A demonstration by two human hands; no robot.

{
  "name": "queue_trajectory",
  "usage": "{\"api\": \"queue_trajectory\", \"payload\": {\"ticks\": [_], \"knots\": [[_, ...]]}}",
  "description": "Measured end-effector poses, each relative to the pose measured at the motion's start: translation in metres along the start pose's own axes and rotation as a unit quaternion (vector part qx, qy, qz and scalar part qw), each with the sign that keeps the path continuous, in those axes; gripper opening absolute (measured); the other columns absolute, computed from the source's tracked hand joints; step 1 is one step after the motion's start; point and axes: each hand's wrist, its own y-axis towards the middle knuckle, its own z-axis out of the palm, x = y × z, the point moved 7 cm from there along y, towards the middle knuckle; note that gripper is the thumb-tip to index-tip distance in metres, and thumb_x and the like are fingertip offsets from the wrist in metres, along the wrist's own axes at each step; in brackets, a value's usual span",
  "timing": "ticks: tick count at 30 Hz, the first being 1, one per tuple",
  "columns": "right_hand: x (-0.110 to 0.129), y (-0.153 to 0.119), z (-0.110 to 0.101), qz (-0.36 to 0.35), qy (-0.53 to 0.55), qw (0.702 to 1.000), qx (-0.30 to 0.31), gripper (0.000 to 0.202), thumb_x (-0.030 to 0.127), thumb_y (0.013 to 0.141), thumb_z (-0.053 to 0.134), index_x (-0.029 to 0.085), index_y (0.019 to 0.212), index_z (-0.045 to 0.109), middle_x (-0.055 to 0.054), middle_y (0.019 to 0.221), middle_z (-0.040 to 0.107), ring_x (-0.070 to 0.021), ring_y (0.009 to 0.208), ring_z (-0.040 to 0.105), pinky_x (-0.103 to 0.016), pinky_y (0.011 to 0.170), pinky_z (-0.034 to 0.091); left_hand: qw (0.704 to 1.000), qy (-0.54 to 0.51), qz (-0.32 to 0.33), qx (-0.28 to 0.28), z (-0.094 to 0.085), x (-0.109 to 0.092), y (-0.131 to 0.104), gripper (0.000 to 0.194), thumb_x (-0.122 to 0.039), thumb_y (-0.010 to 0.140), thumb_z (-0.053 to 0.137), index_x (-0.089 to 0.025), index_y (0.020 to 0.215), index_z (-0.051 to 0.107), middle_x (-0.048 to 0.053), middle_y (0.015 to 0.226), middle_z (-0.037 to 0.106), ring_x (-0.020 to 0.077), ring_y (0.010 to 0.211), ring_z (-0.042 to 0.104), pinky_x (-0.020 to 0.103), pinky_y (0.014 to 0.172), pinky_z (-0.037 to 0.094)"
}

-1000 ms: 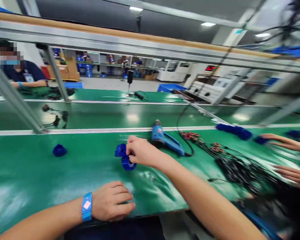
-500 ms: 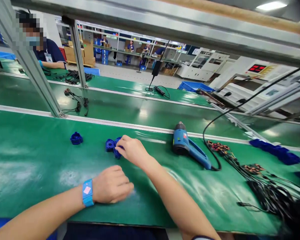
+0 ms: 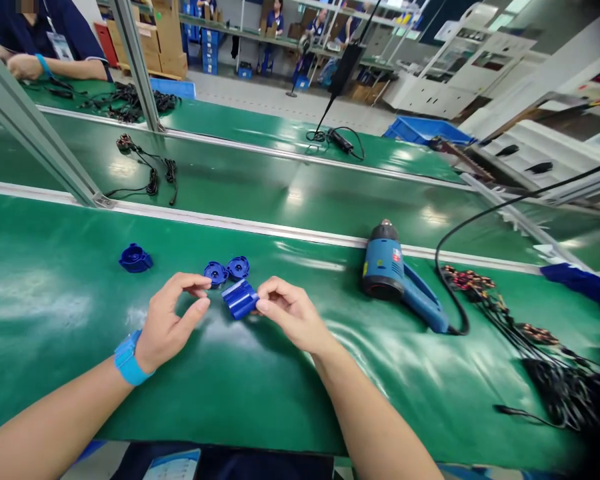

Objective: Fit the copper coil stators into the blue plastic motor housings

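Right hand [image 3: 293, 313] pinches blue clip [image 3: 240, 299] | left hand [image 3: 167, 320] apart beside cap [image 3: 215, 273] | steady clip on bench [image 3: 280, 380], align squarely

Bench [image 3: 260, 393]: open green surface near and far left. Obstacles: blue caps [image 3: 227, 270] and lone blue cap [image 3: 135, 259] at centre-left; heat gun [image 3: 400, 283] with cord right of centre; cable bundle [image 3: 555, 380] at right; frame post [image 3: 35, 137] far left.

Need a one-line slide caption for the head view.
Right hand holds a blue part on the green bench; left hand reaches toward it, heat gun alongside.
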Motion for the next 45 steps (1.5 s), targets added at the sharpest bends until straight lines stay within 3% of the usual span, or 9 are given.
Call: {"api": "queue_trajectory", "payload": {"ticks": [3,8,16,22,28,32,36,40,45], "knots": [[-0.001,-0.002,0.009,0.004,0.152,0.988,0.037,0.017,0.035,0.096,0.071,0.020,0.094,0.062,0.000,0.086,0.056,-0.0112,0.073,0.058,-0.022,0.069,0.049,0.999,-0.002,0.023,0.023,0.004,-0.005,-0.003,0.028,-0.037,0.100,0.061,-0.025,0.125,0.060,0.005,0.107,0.060,0.0166,0.095,0.061,0.030,0.085,0.051],[-0.002,-0.007,0.015,-0.021,0.207,0.976,0.066,0.009,0.028,0.097,0.071,0.021,0.098,0.065,0.000,0.093,0.053,-0.0096,0.079,0.054,-0.021,0.074,0.046,0.996,-0.013,0.066,0.052,0.012,-0.013,-0.008,0.064,-0.061,0.084,0.073,-0.025,0.133,0.055,0.008,0.117,0.060,0.0217,0.104,0.062,0.033,0.091,0.053],[-0.001,-0.012,0.026,0.056,0.352,0.932,0.069,0.012,0.030,0.101,0.068,0.019,0.104,0.066,-0.001,0.092,0.062,-0.0084,0.080,0.062,-0.020,0.079,0.052,0.991,0.044,0.112,0.059,0.018,-0.029,-0.008,0.070,-0.047,0.085,0.078,-0.029,0.145,0.047,0.005,0.119,0.063,0.0178,0.109,0.063,0.028,0.098,0.054],[-0.017,-0.015,0.047,0.157,0.503,0.849,0.036,0.021,0.032,0.098,0.070,0.012,0.105,0.065,-0.004,0.087,0.068,-0.0110,0.073,0.066,-0.028,0.079,0.061,0.996,0.014,0.016,0.089,0.022,-0.014,-0.010,0.080,-0.058,0.084,0.075,-0.034,0.152,0.041,0.009,0.136,0.058,0.0241,0.114,0.064,0.034,0.095,0.059],[-0.033,-0.016,0.068,0.206,0.501,0.840,0.030,0.029,0.039,0.094,0.072,0.012,0.102,0.065,-0.002,0.077,0.065,-0.0118,0.070,0.065,-0.027,0.079,0.061,0.984,-0.122,-0.088,0.096,0.031,0.004,-0.019,0.066,-0.048,0.089,0.074,-0.029,0.147,0.048,0.010,0.131,0.066,0.0275,0.117,0.066,0.039,0.099,0.058],[-0.049,-0.016,0.066,0.231,0.399,0.888,0.010,0.037,0.050,0.092,0.072,0.016,0.095,0.058,-0.001,0.078,0.063,-0.0131,0.065,0.063,-0.030,0.071,0.060,0.991,-0.067,-0.101,0.057,0.018,-0.001,-0.010,0.058,-0.041,0.085,0.079,-0.026,0.137,0.057,0.008,0.120,0.068,0.0246,0.107,0.067,0.038,0.092,0.058],[-0.046,-0.007,0.021,0.108,0.063,0.984,-0.123,0.027,0.046,0.099,0.064,0.021,0.097,0.054,0.003,0.072,0.056,-0.0109,0.059,0.055,-0.023,0.060,0.048,0.994,0.110,-0.001,0.008,-0.003,-0.030,0.005,0.060,-0.034,0.079,0.082,-0.025,0.134,0.061,0.004,0.103,0.063,0.0198,0.092,0.063,0.034,0.083,0.056],[-0.021,0.000,-0.002,-0.057,-0.275,0.944,-0.175,0.014,0.033,0.099,0.063,0.023,0.109,0.064,-0.003,0.091,0.059,-0.0157,0.076,0.056,-0.028,0.070,0.049,0.977,0.199,0.069,-0.031,-0.014,-0.046,0.013,0.053,-0.031,0.080,0.079,-0.021,0.129,0.061,0.004,0.100,0.063,0.0189,0.089,0.062,0.032,0.082,0.056],[-0.025,0.007,0.004,-0.099,-0.402,0.902,-0.122,0.028,0.030,0.101,0.058,0.024,0.128,0.063,-0.008,0.107,0.058,-0.0181,0.079,0.057,-0.032,0.073,0.053,0.965,0.251,0.016,-0.067,-0.032,-0.019,0.028,0.046,-0.026,0.079,0.072,-0.017,0.121,0.055,0.008,0.116,0.065,0.0249,0.105,0.065,0.037,0.093,0.053]]}}
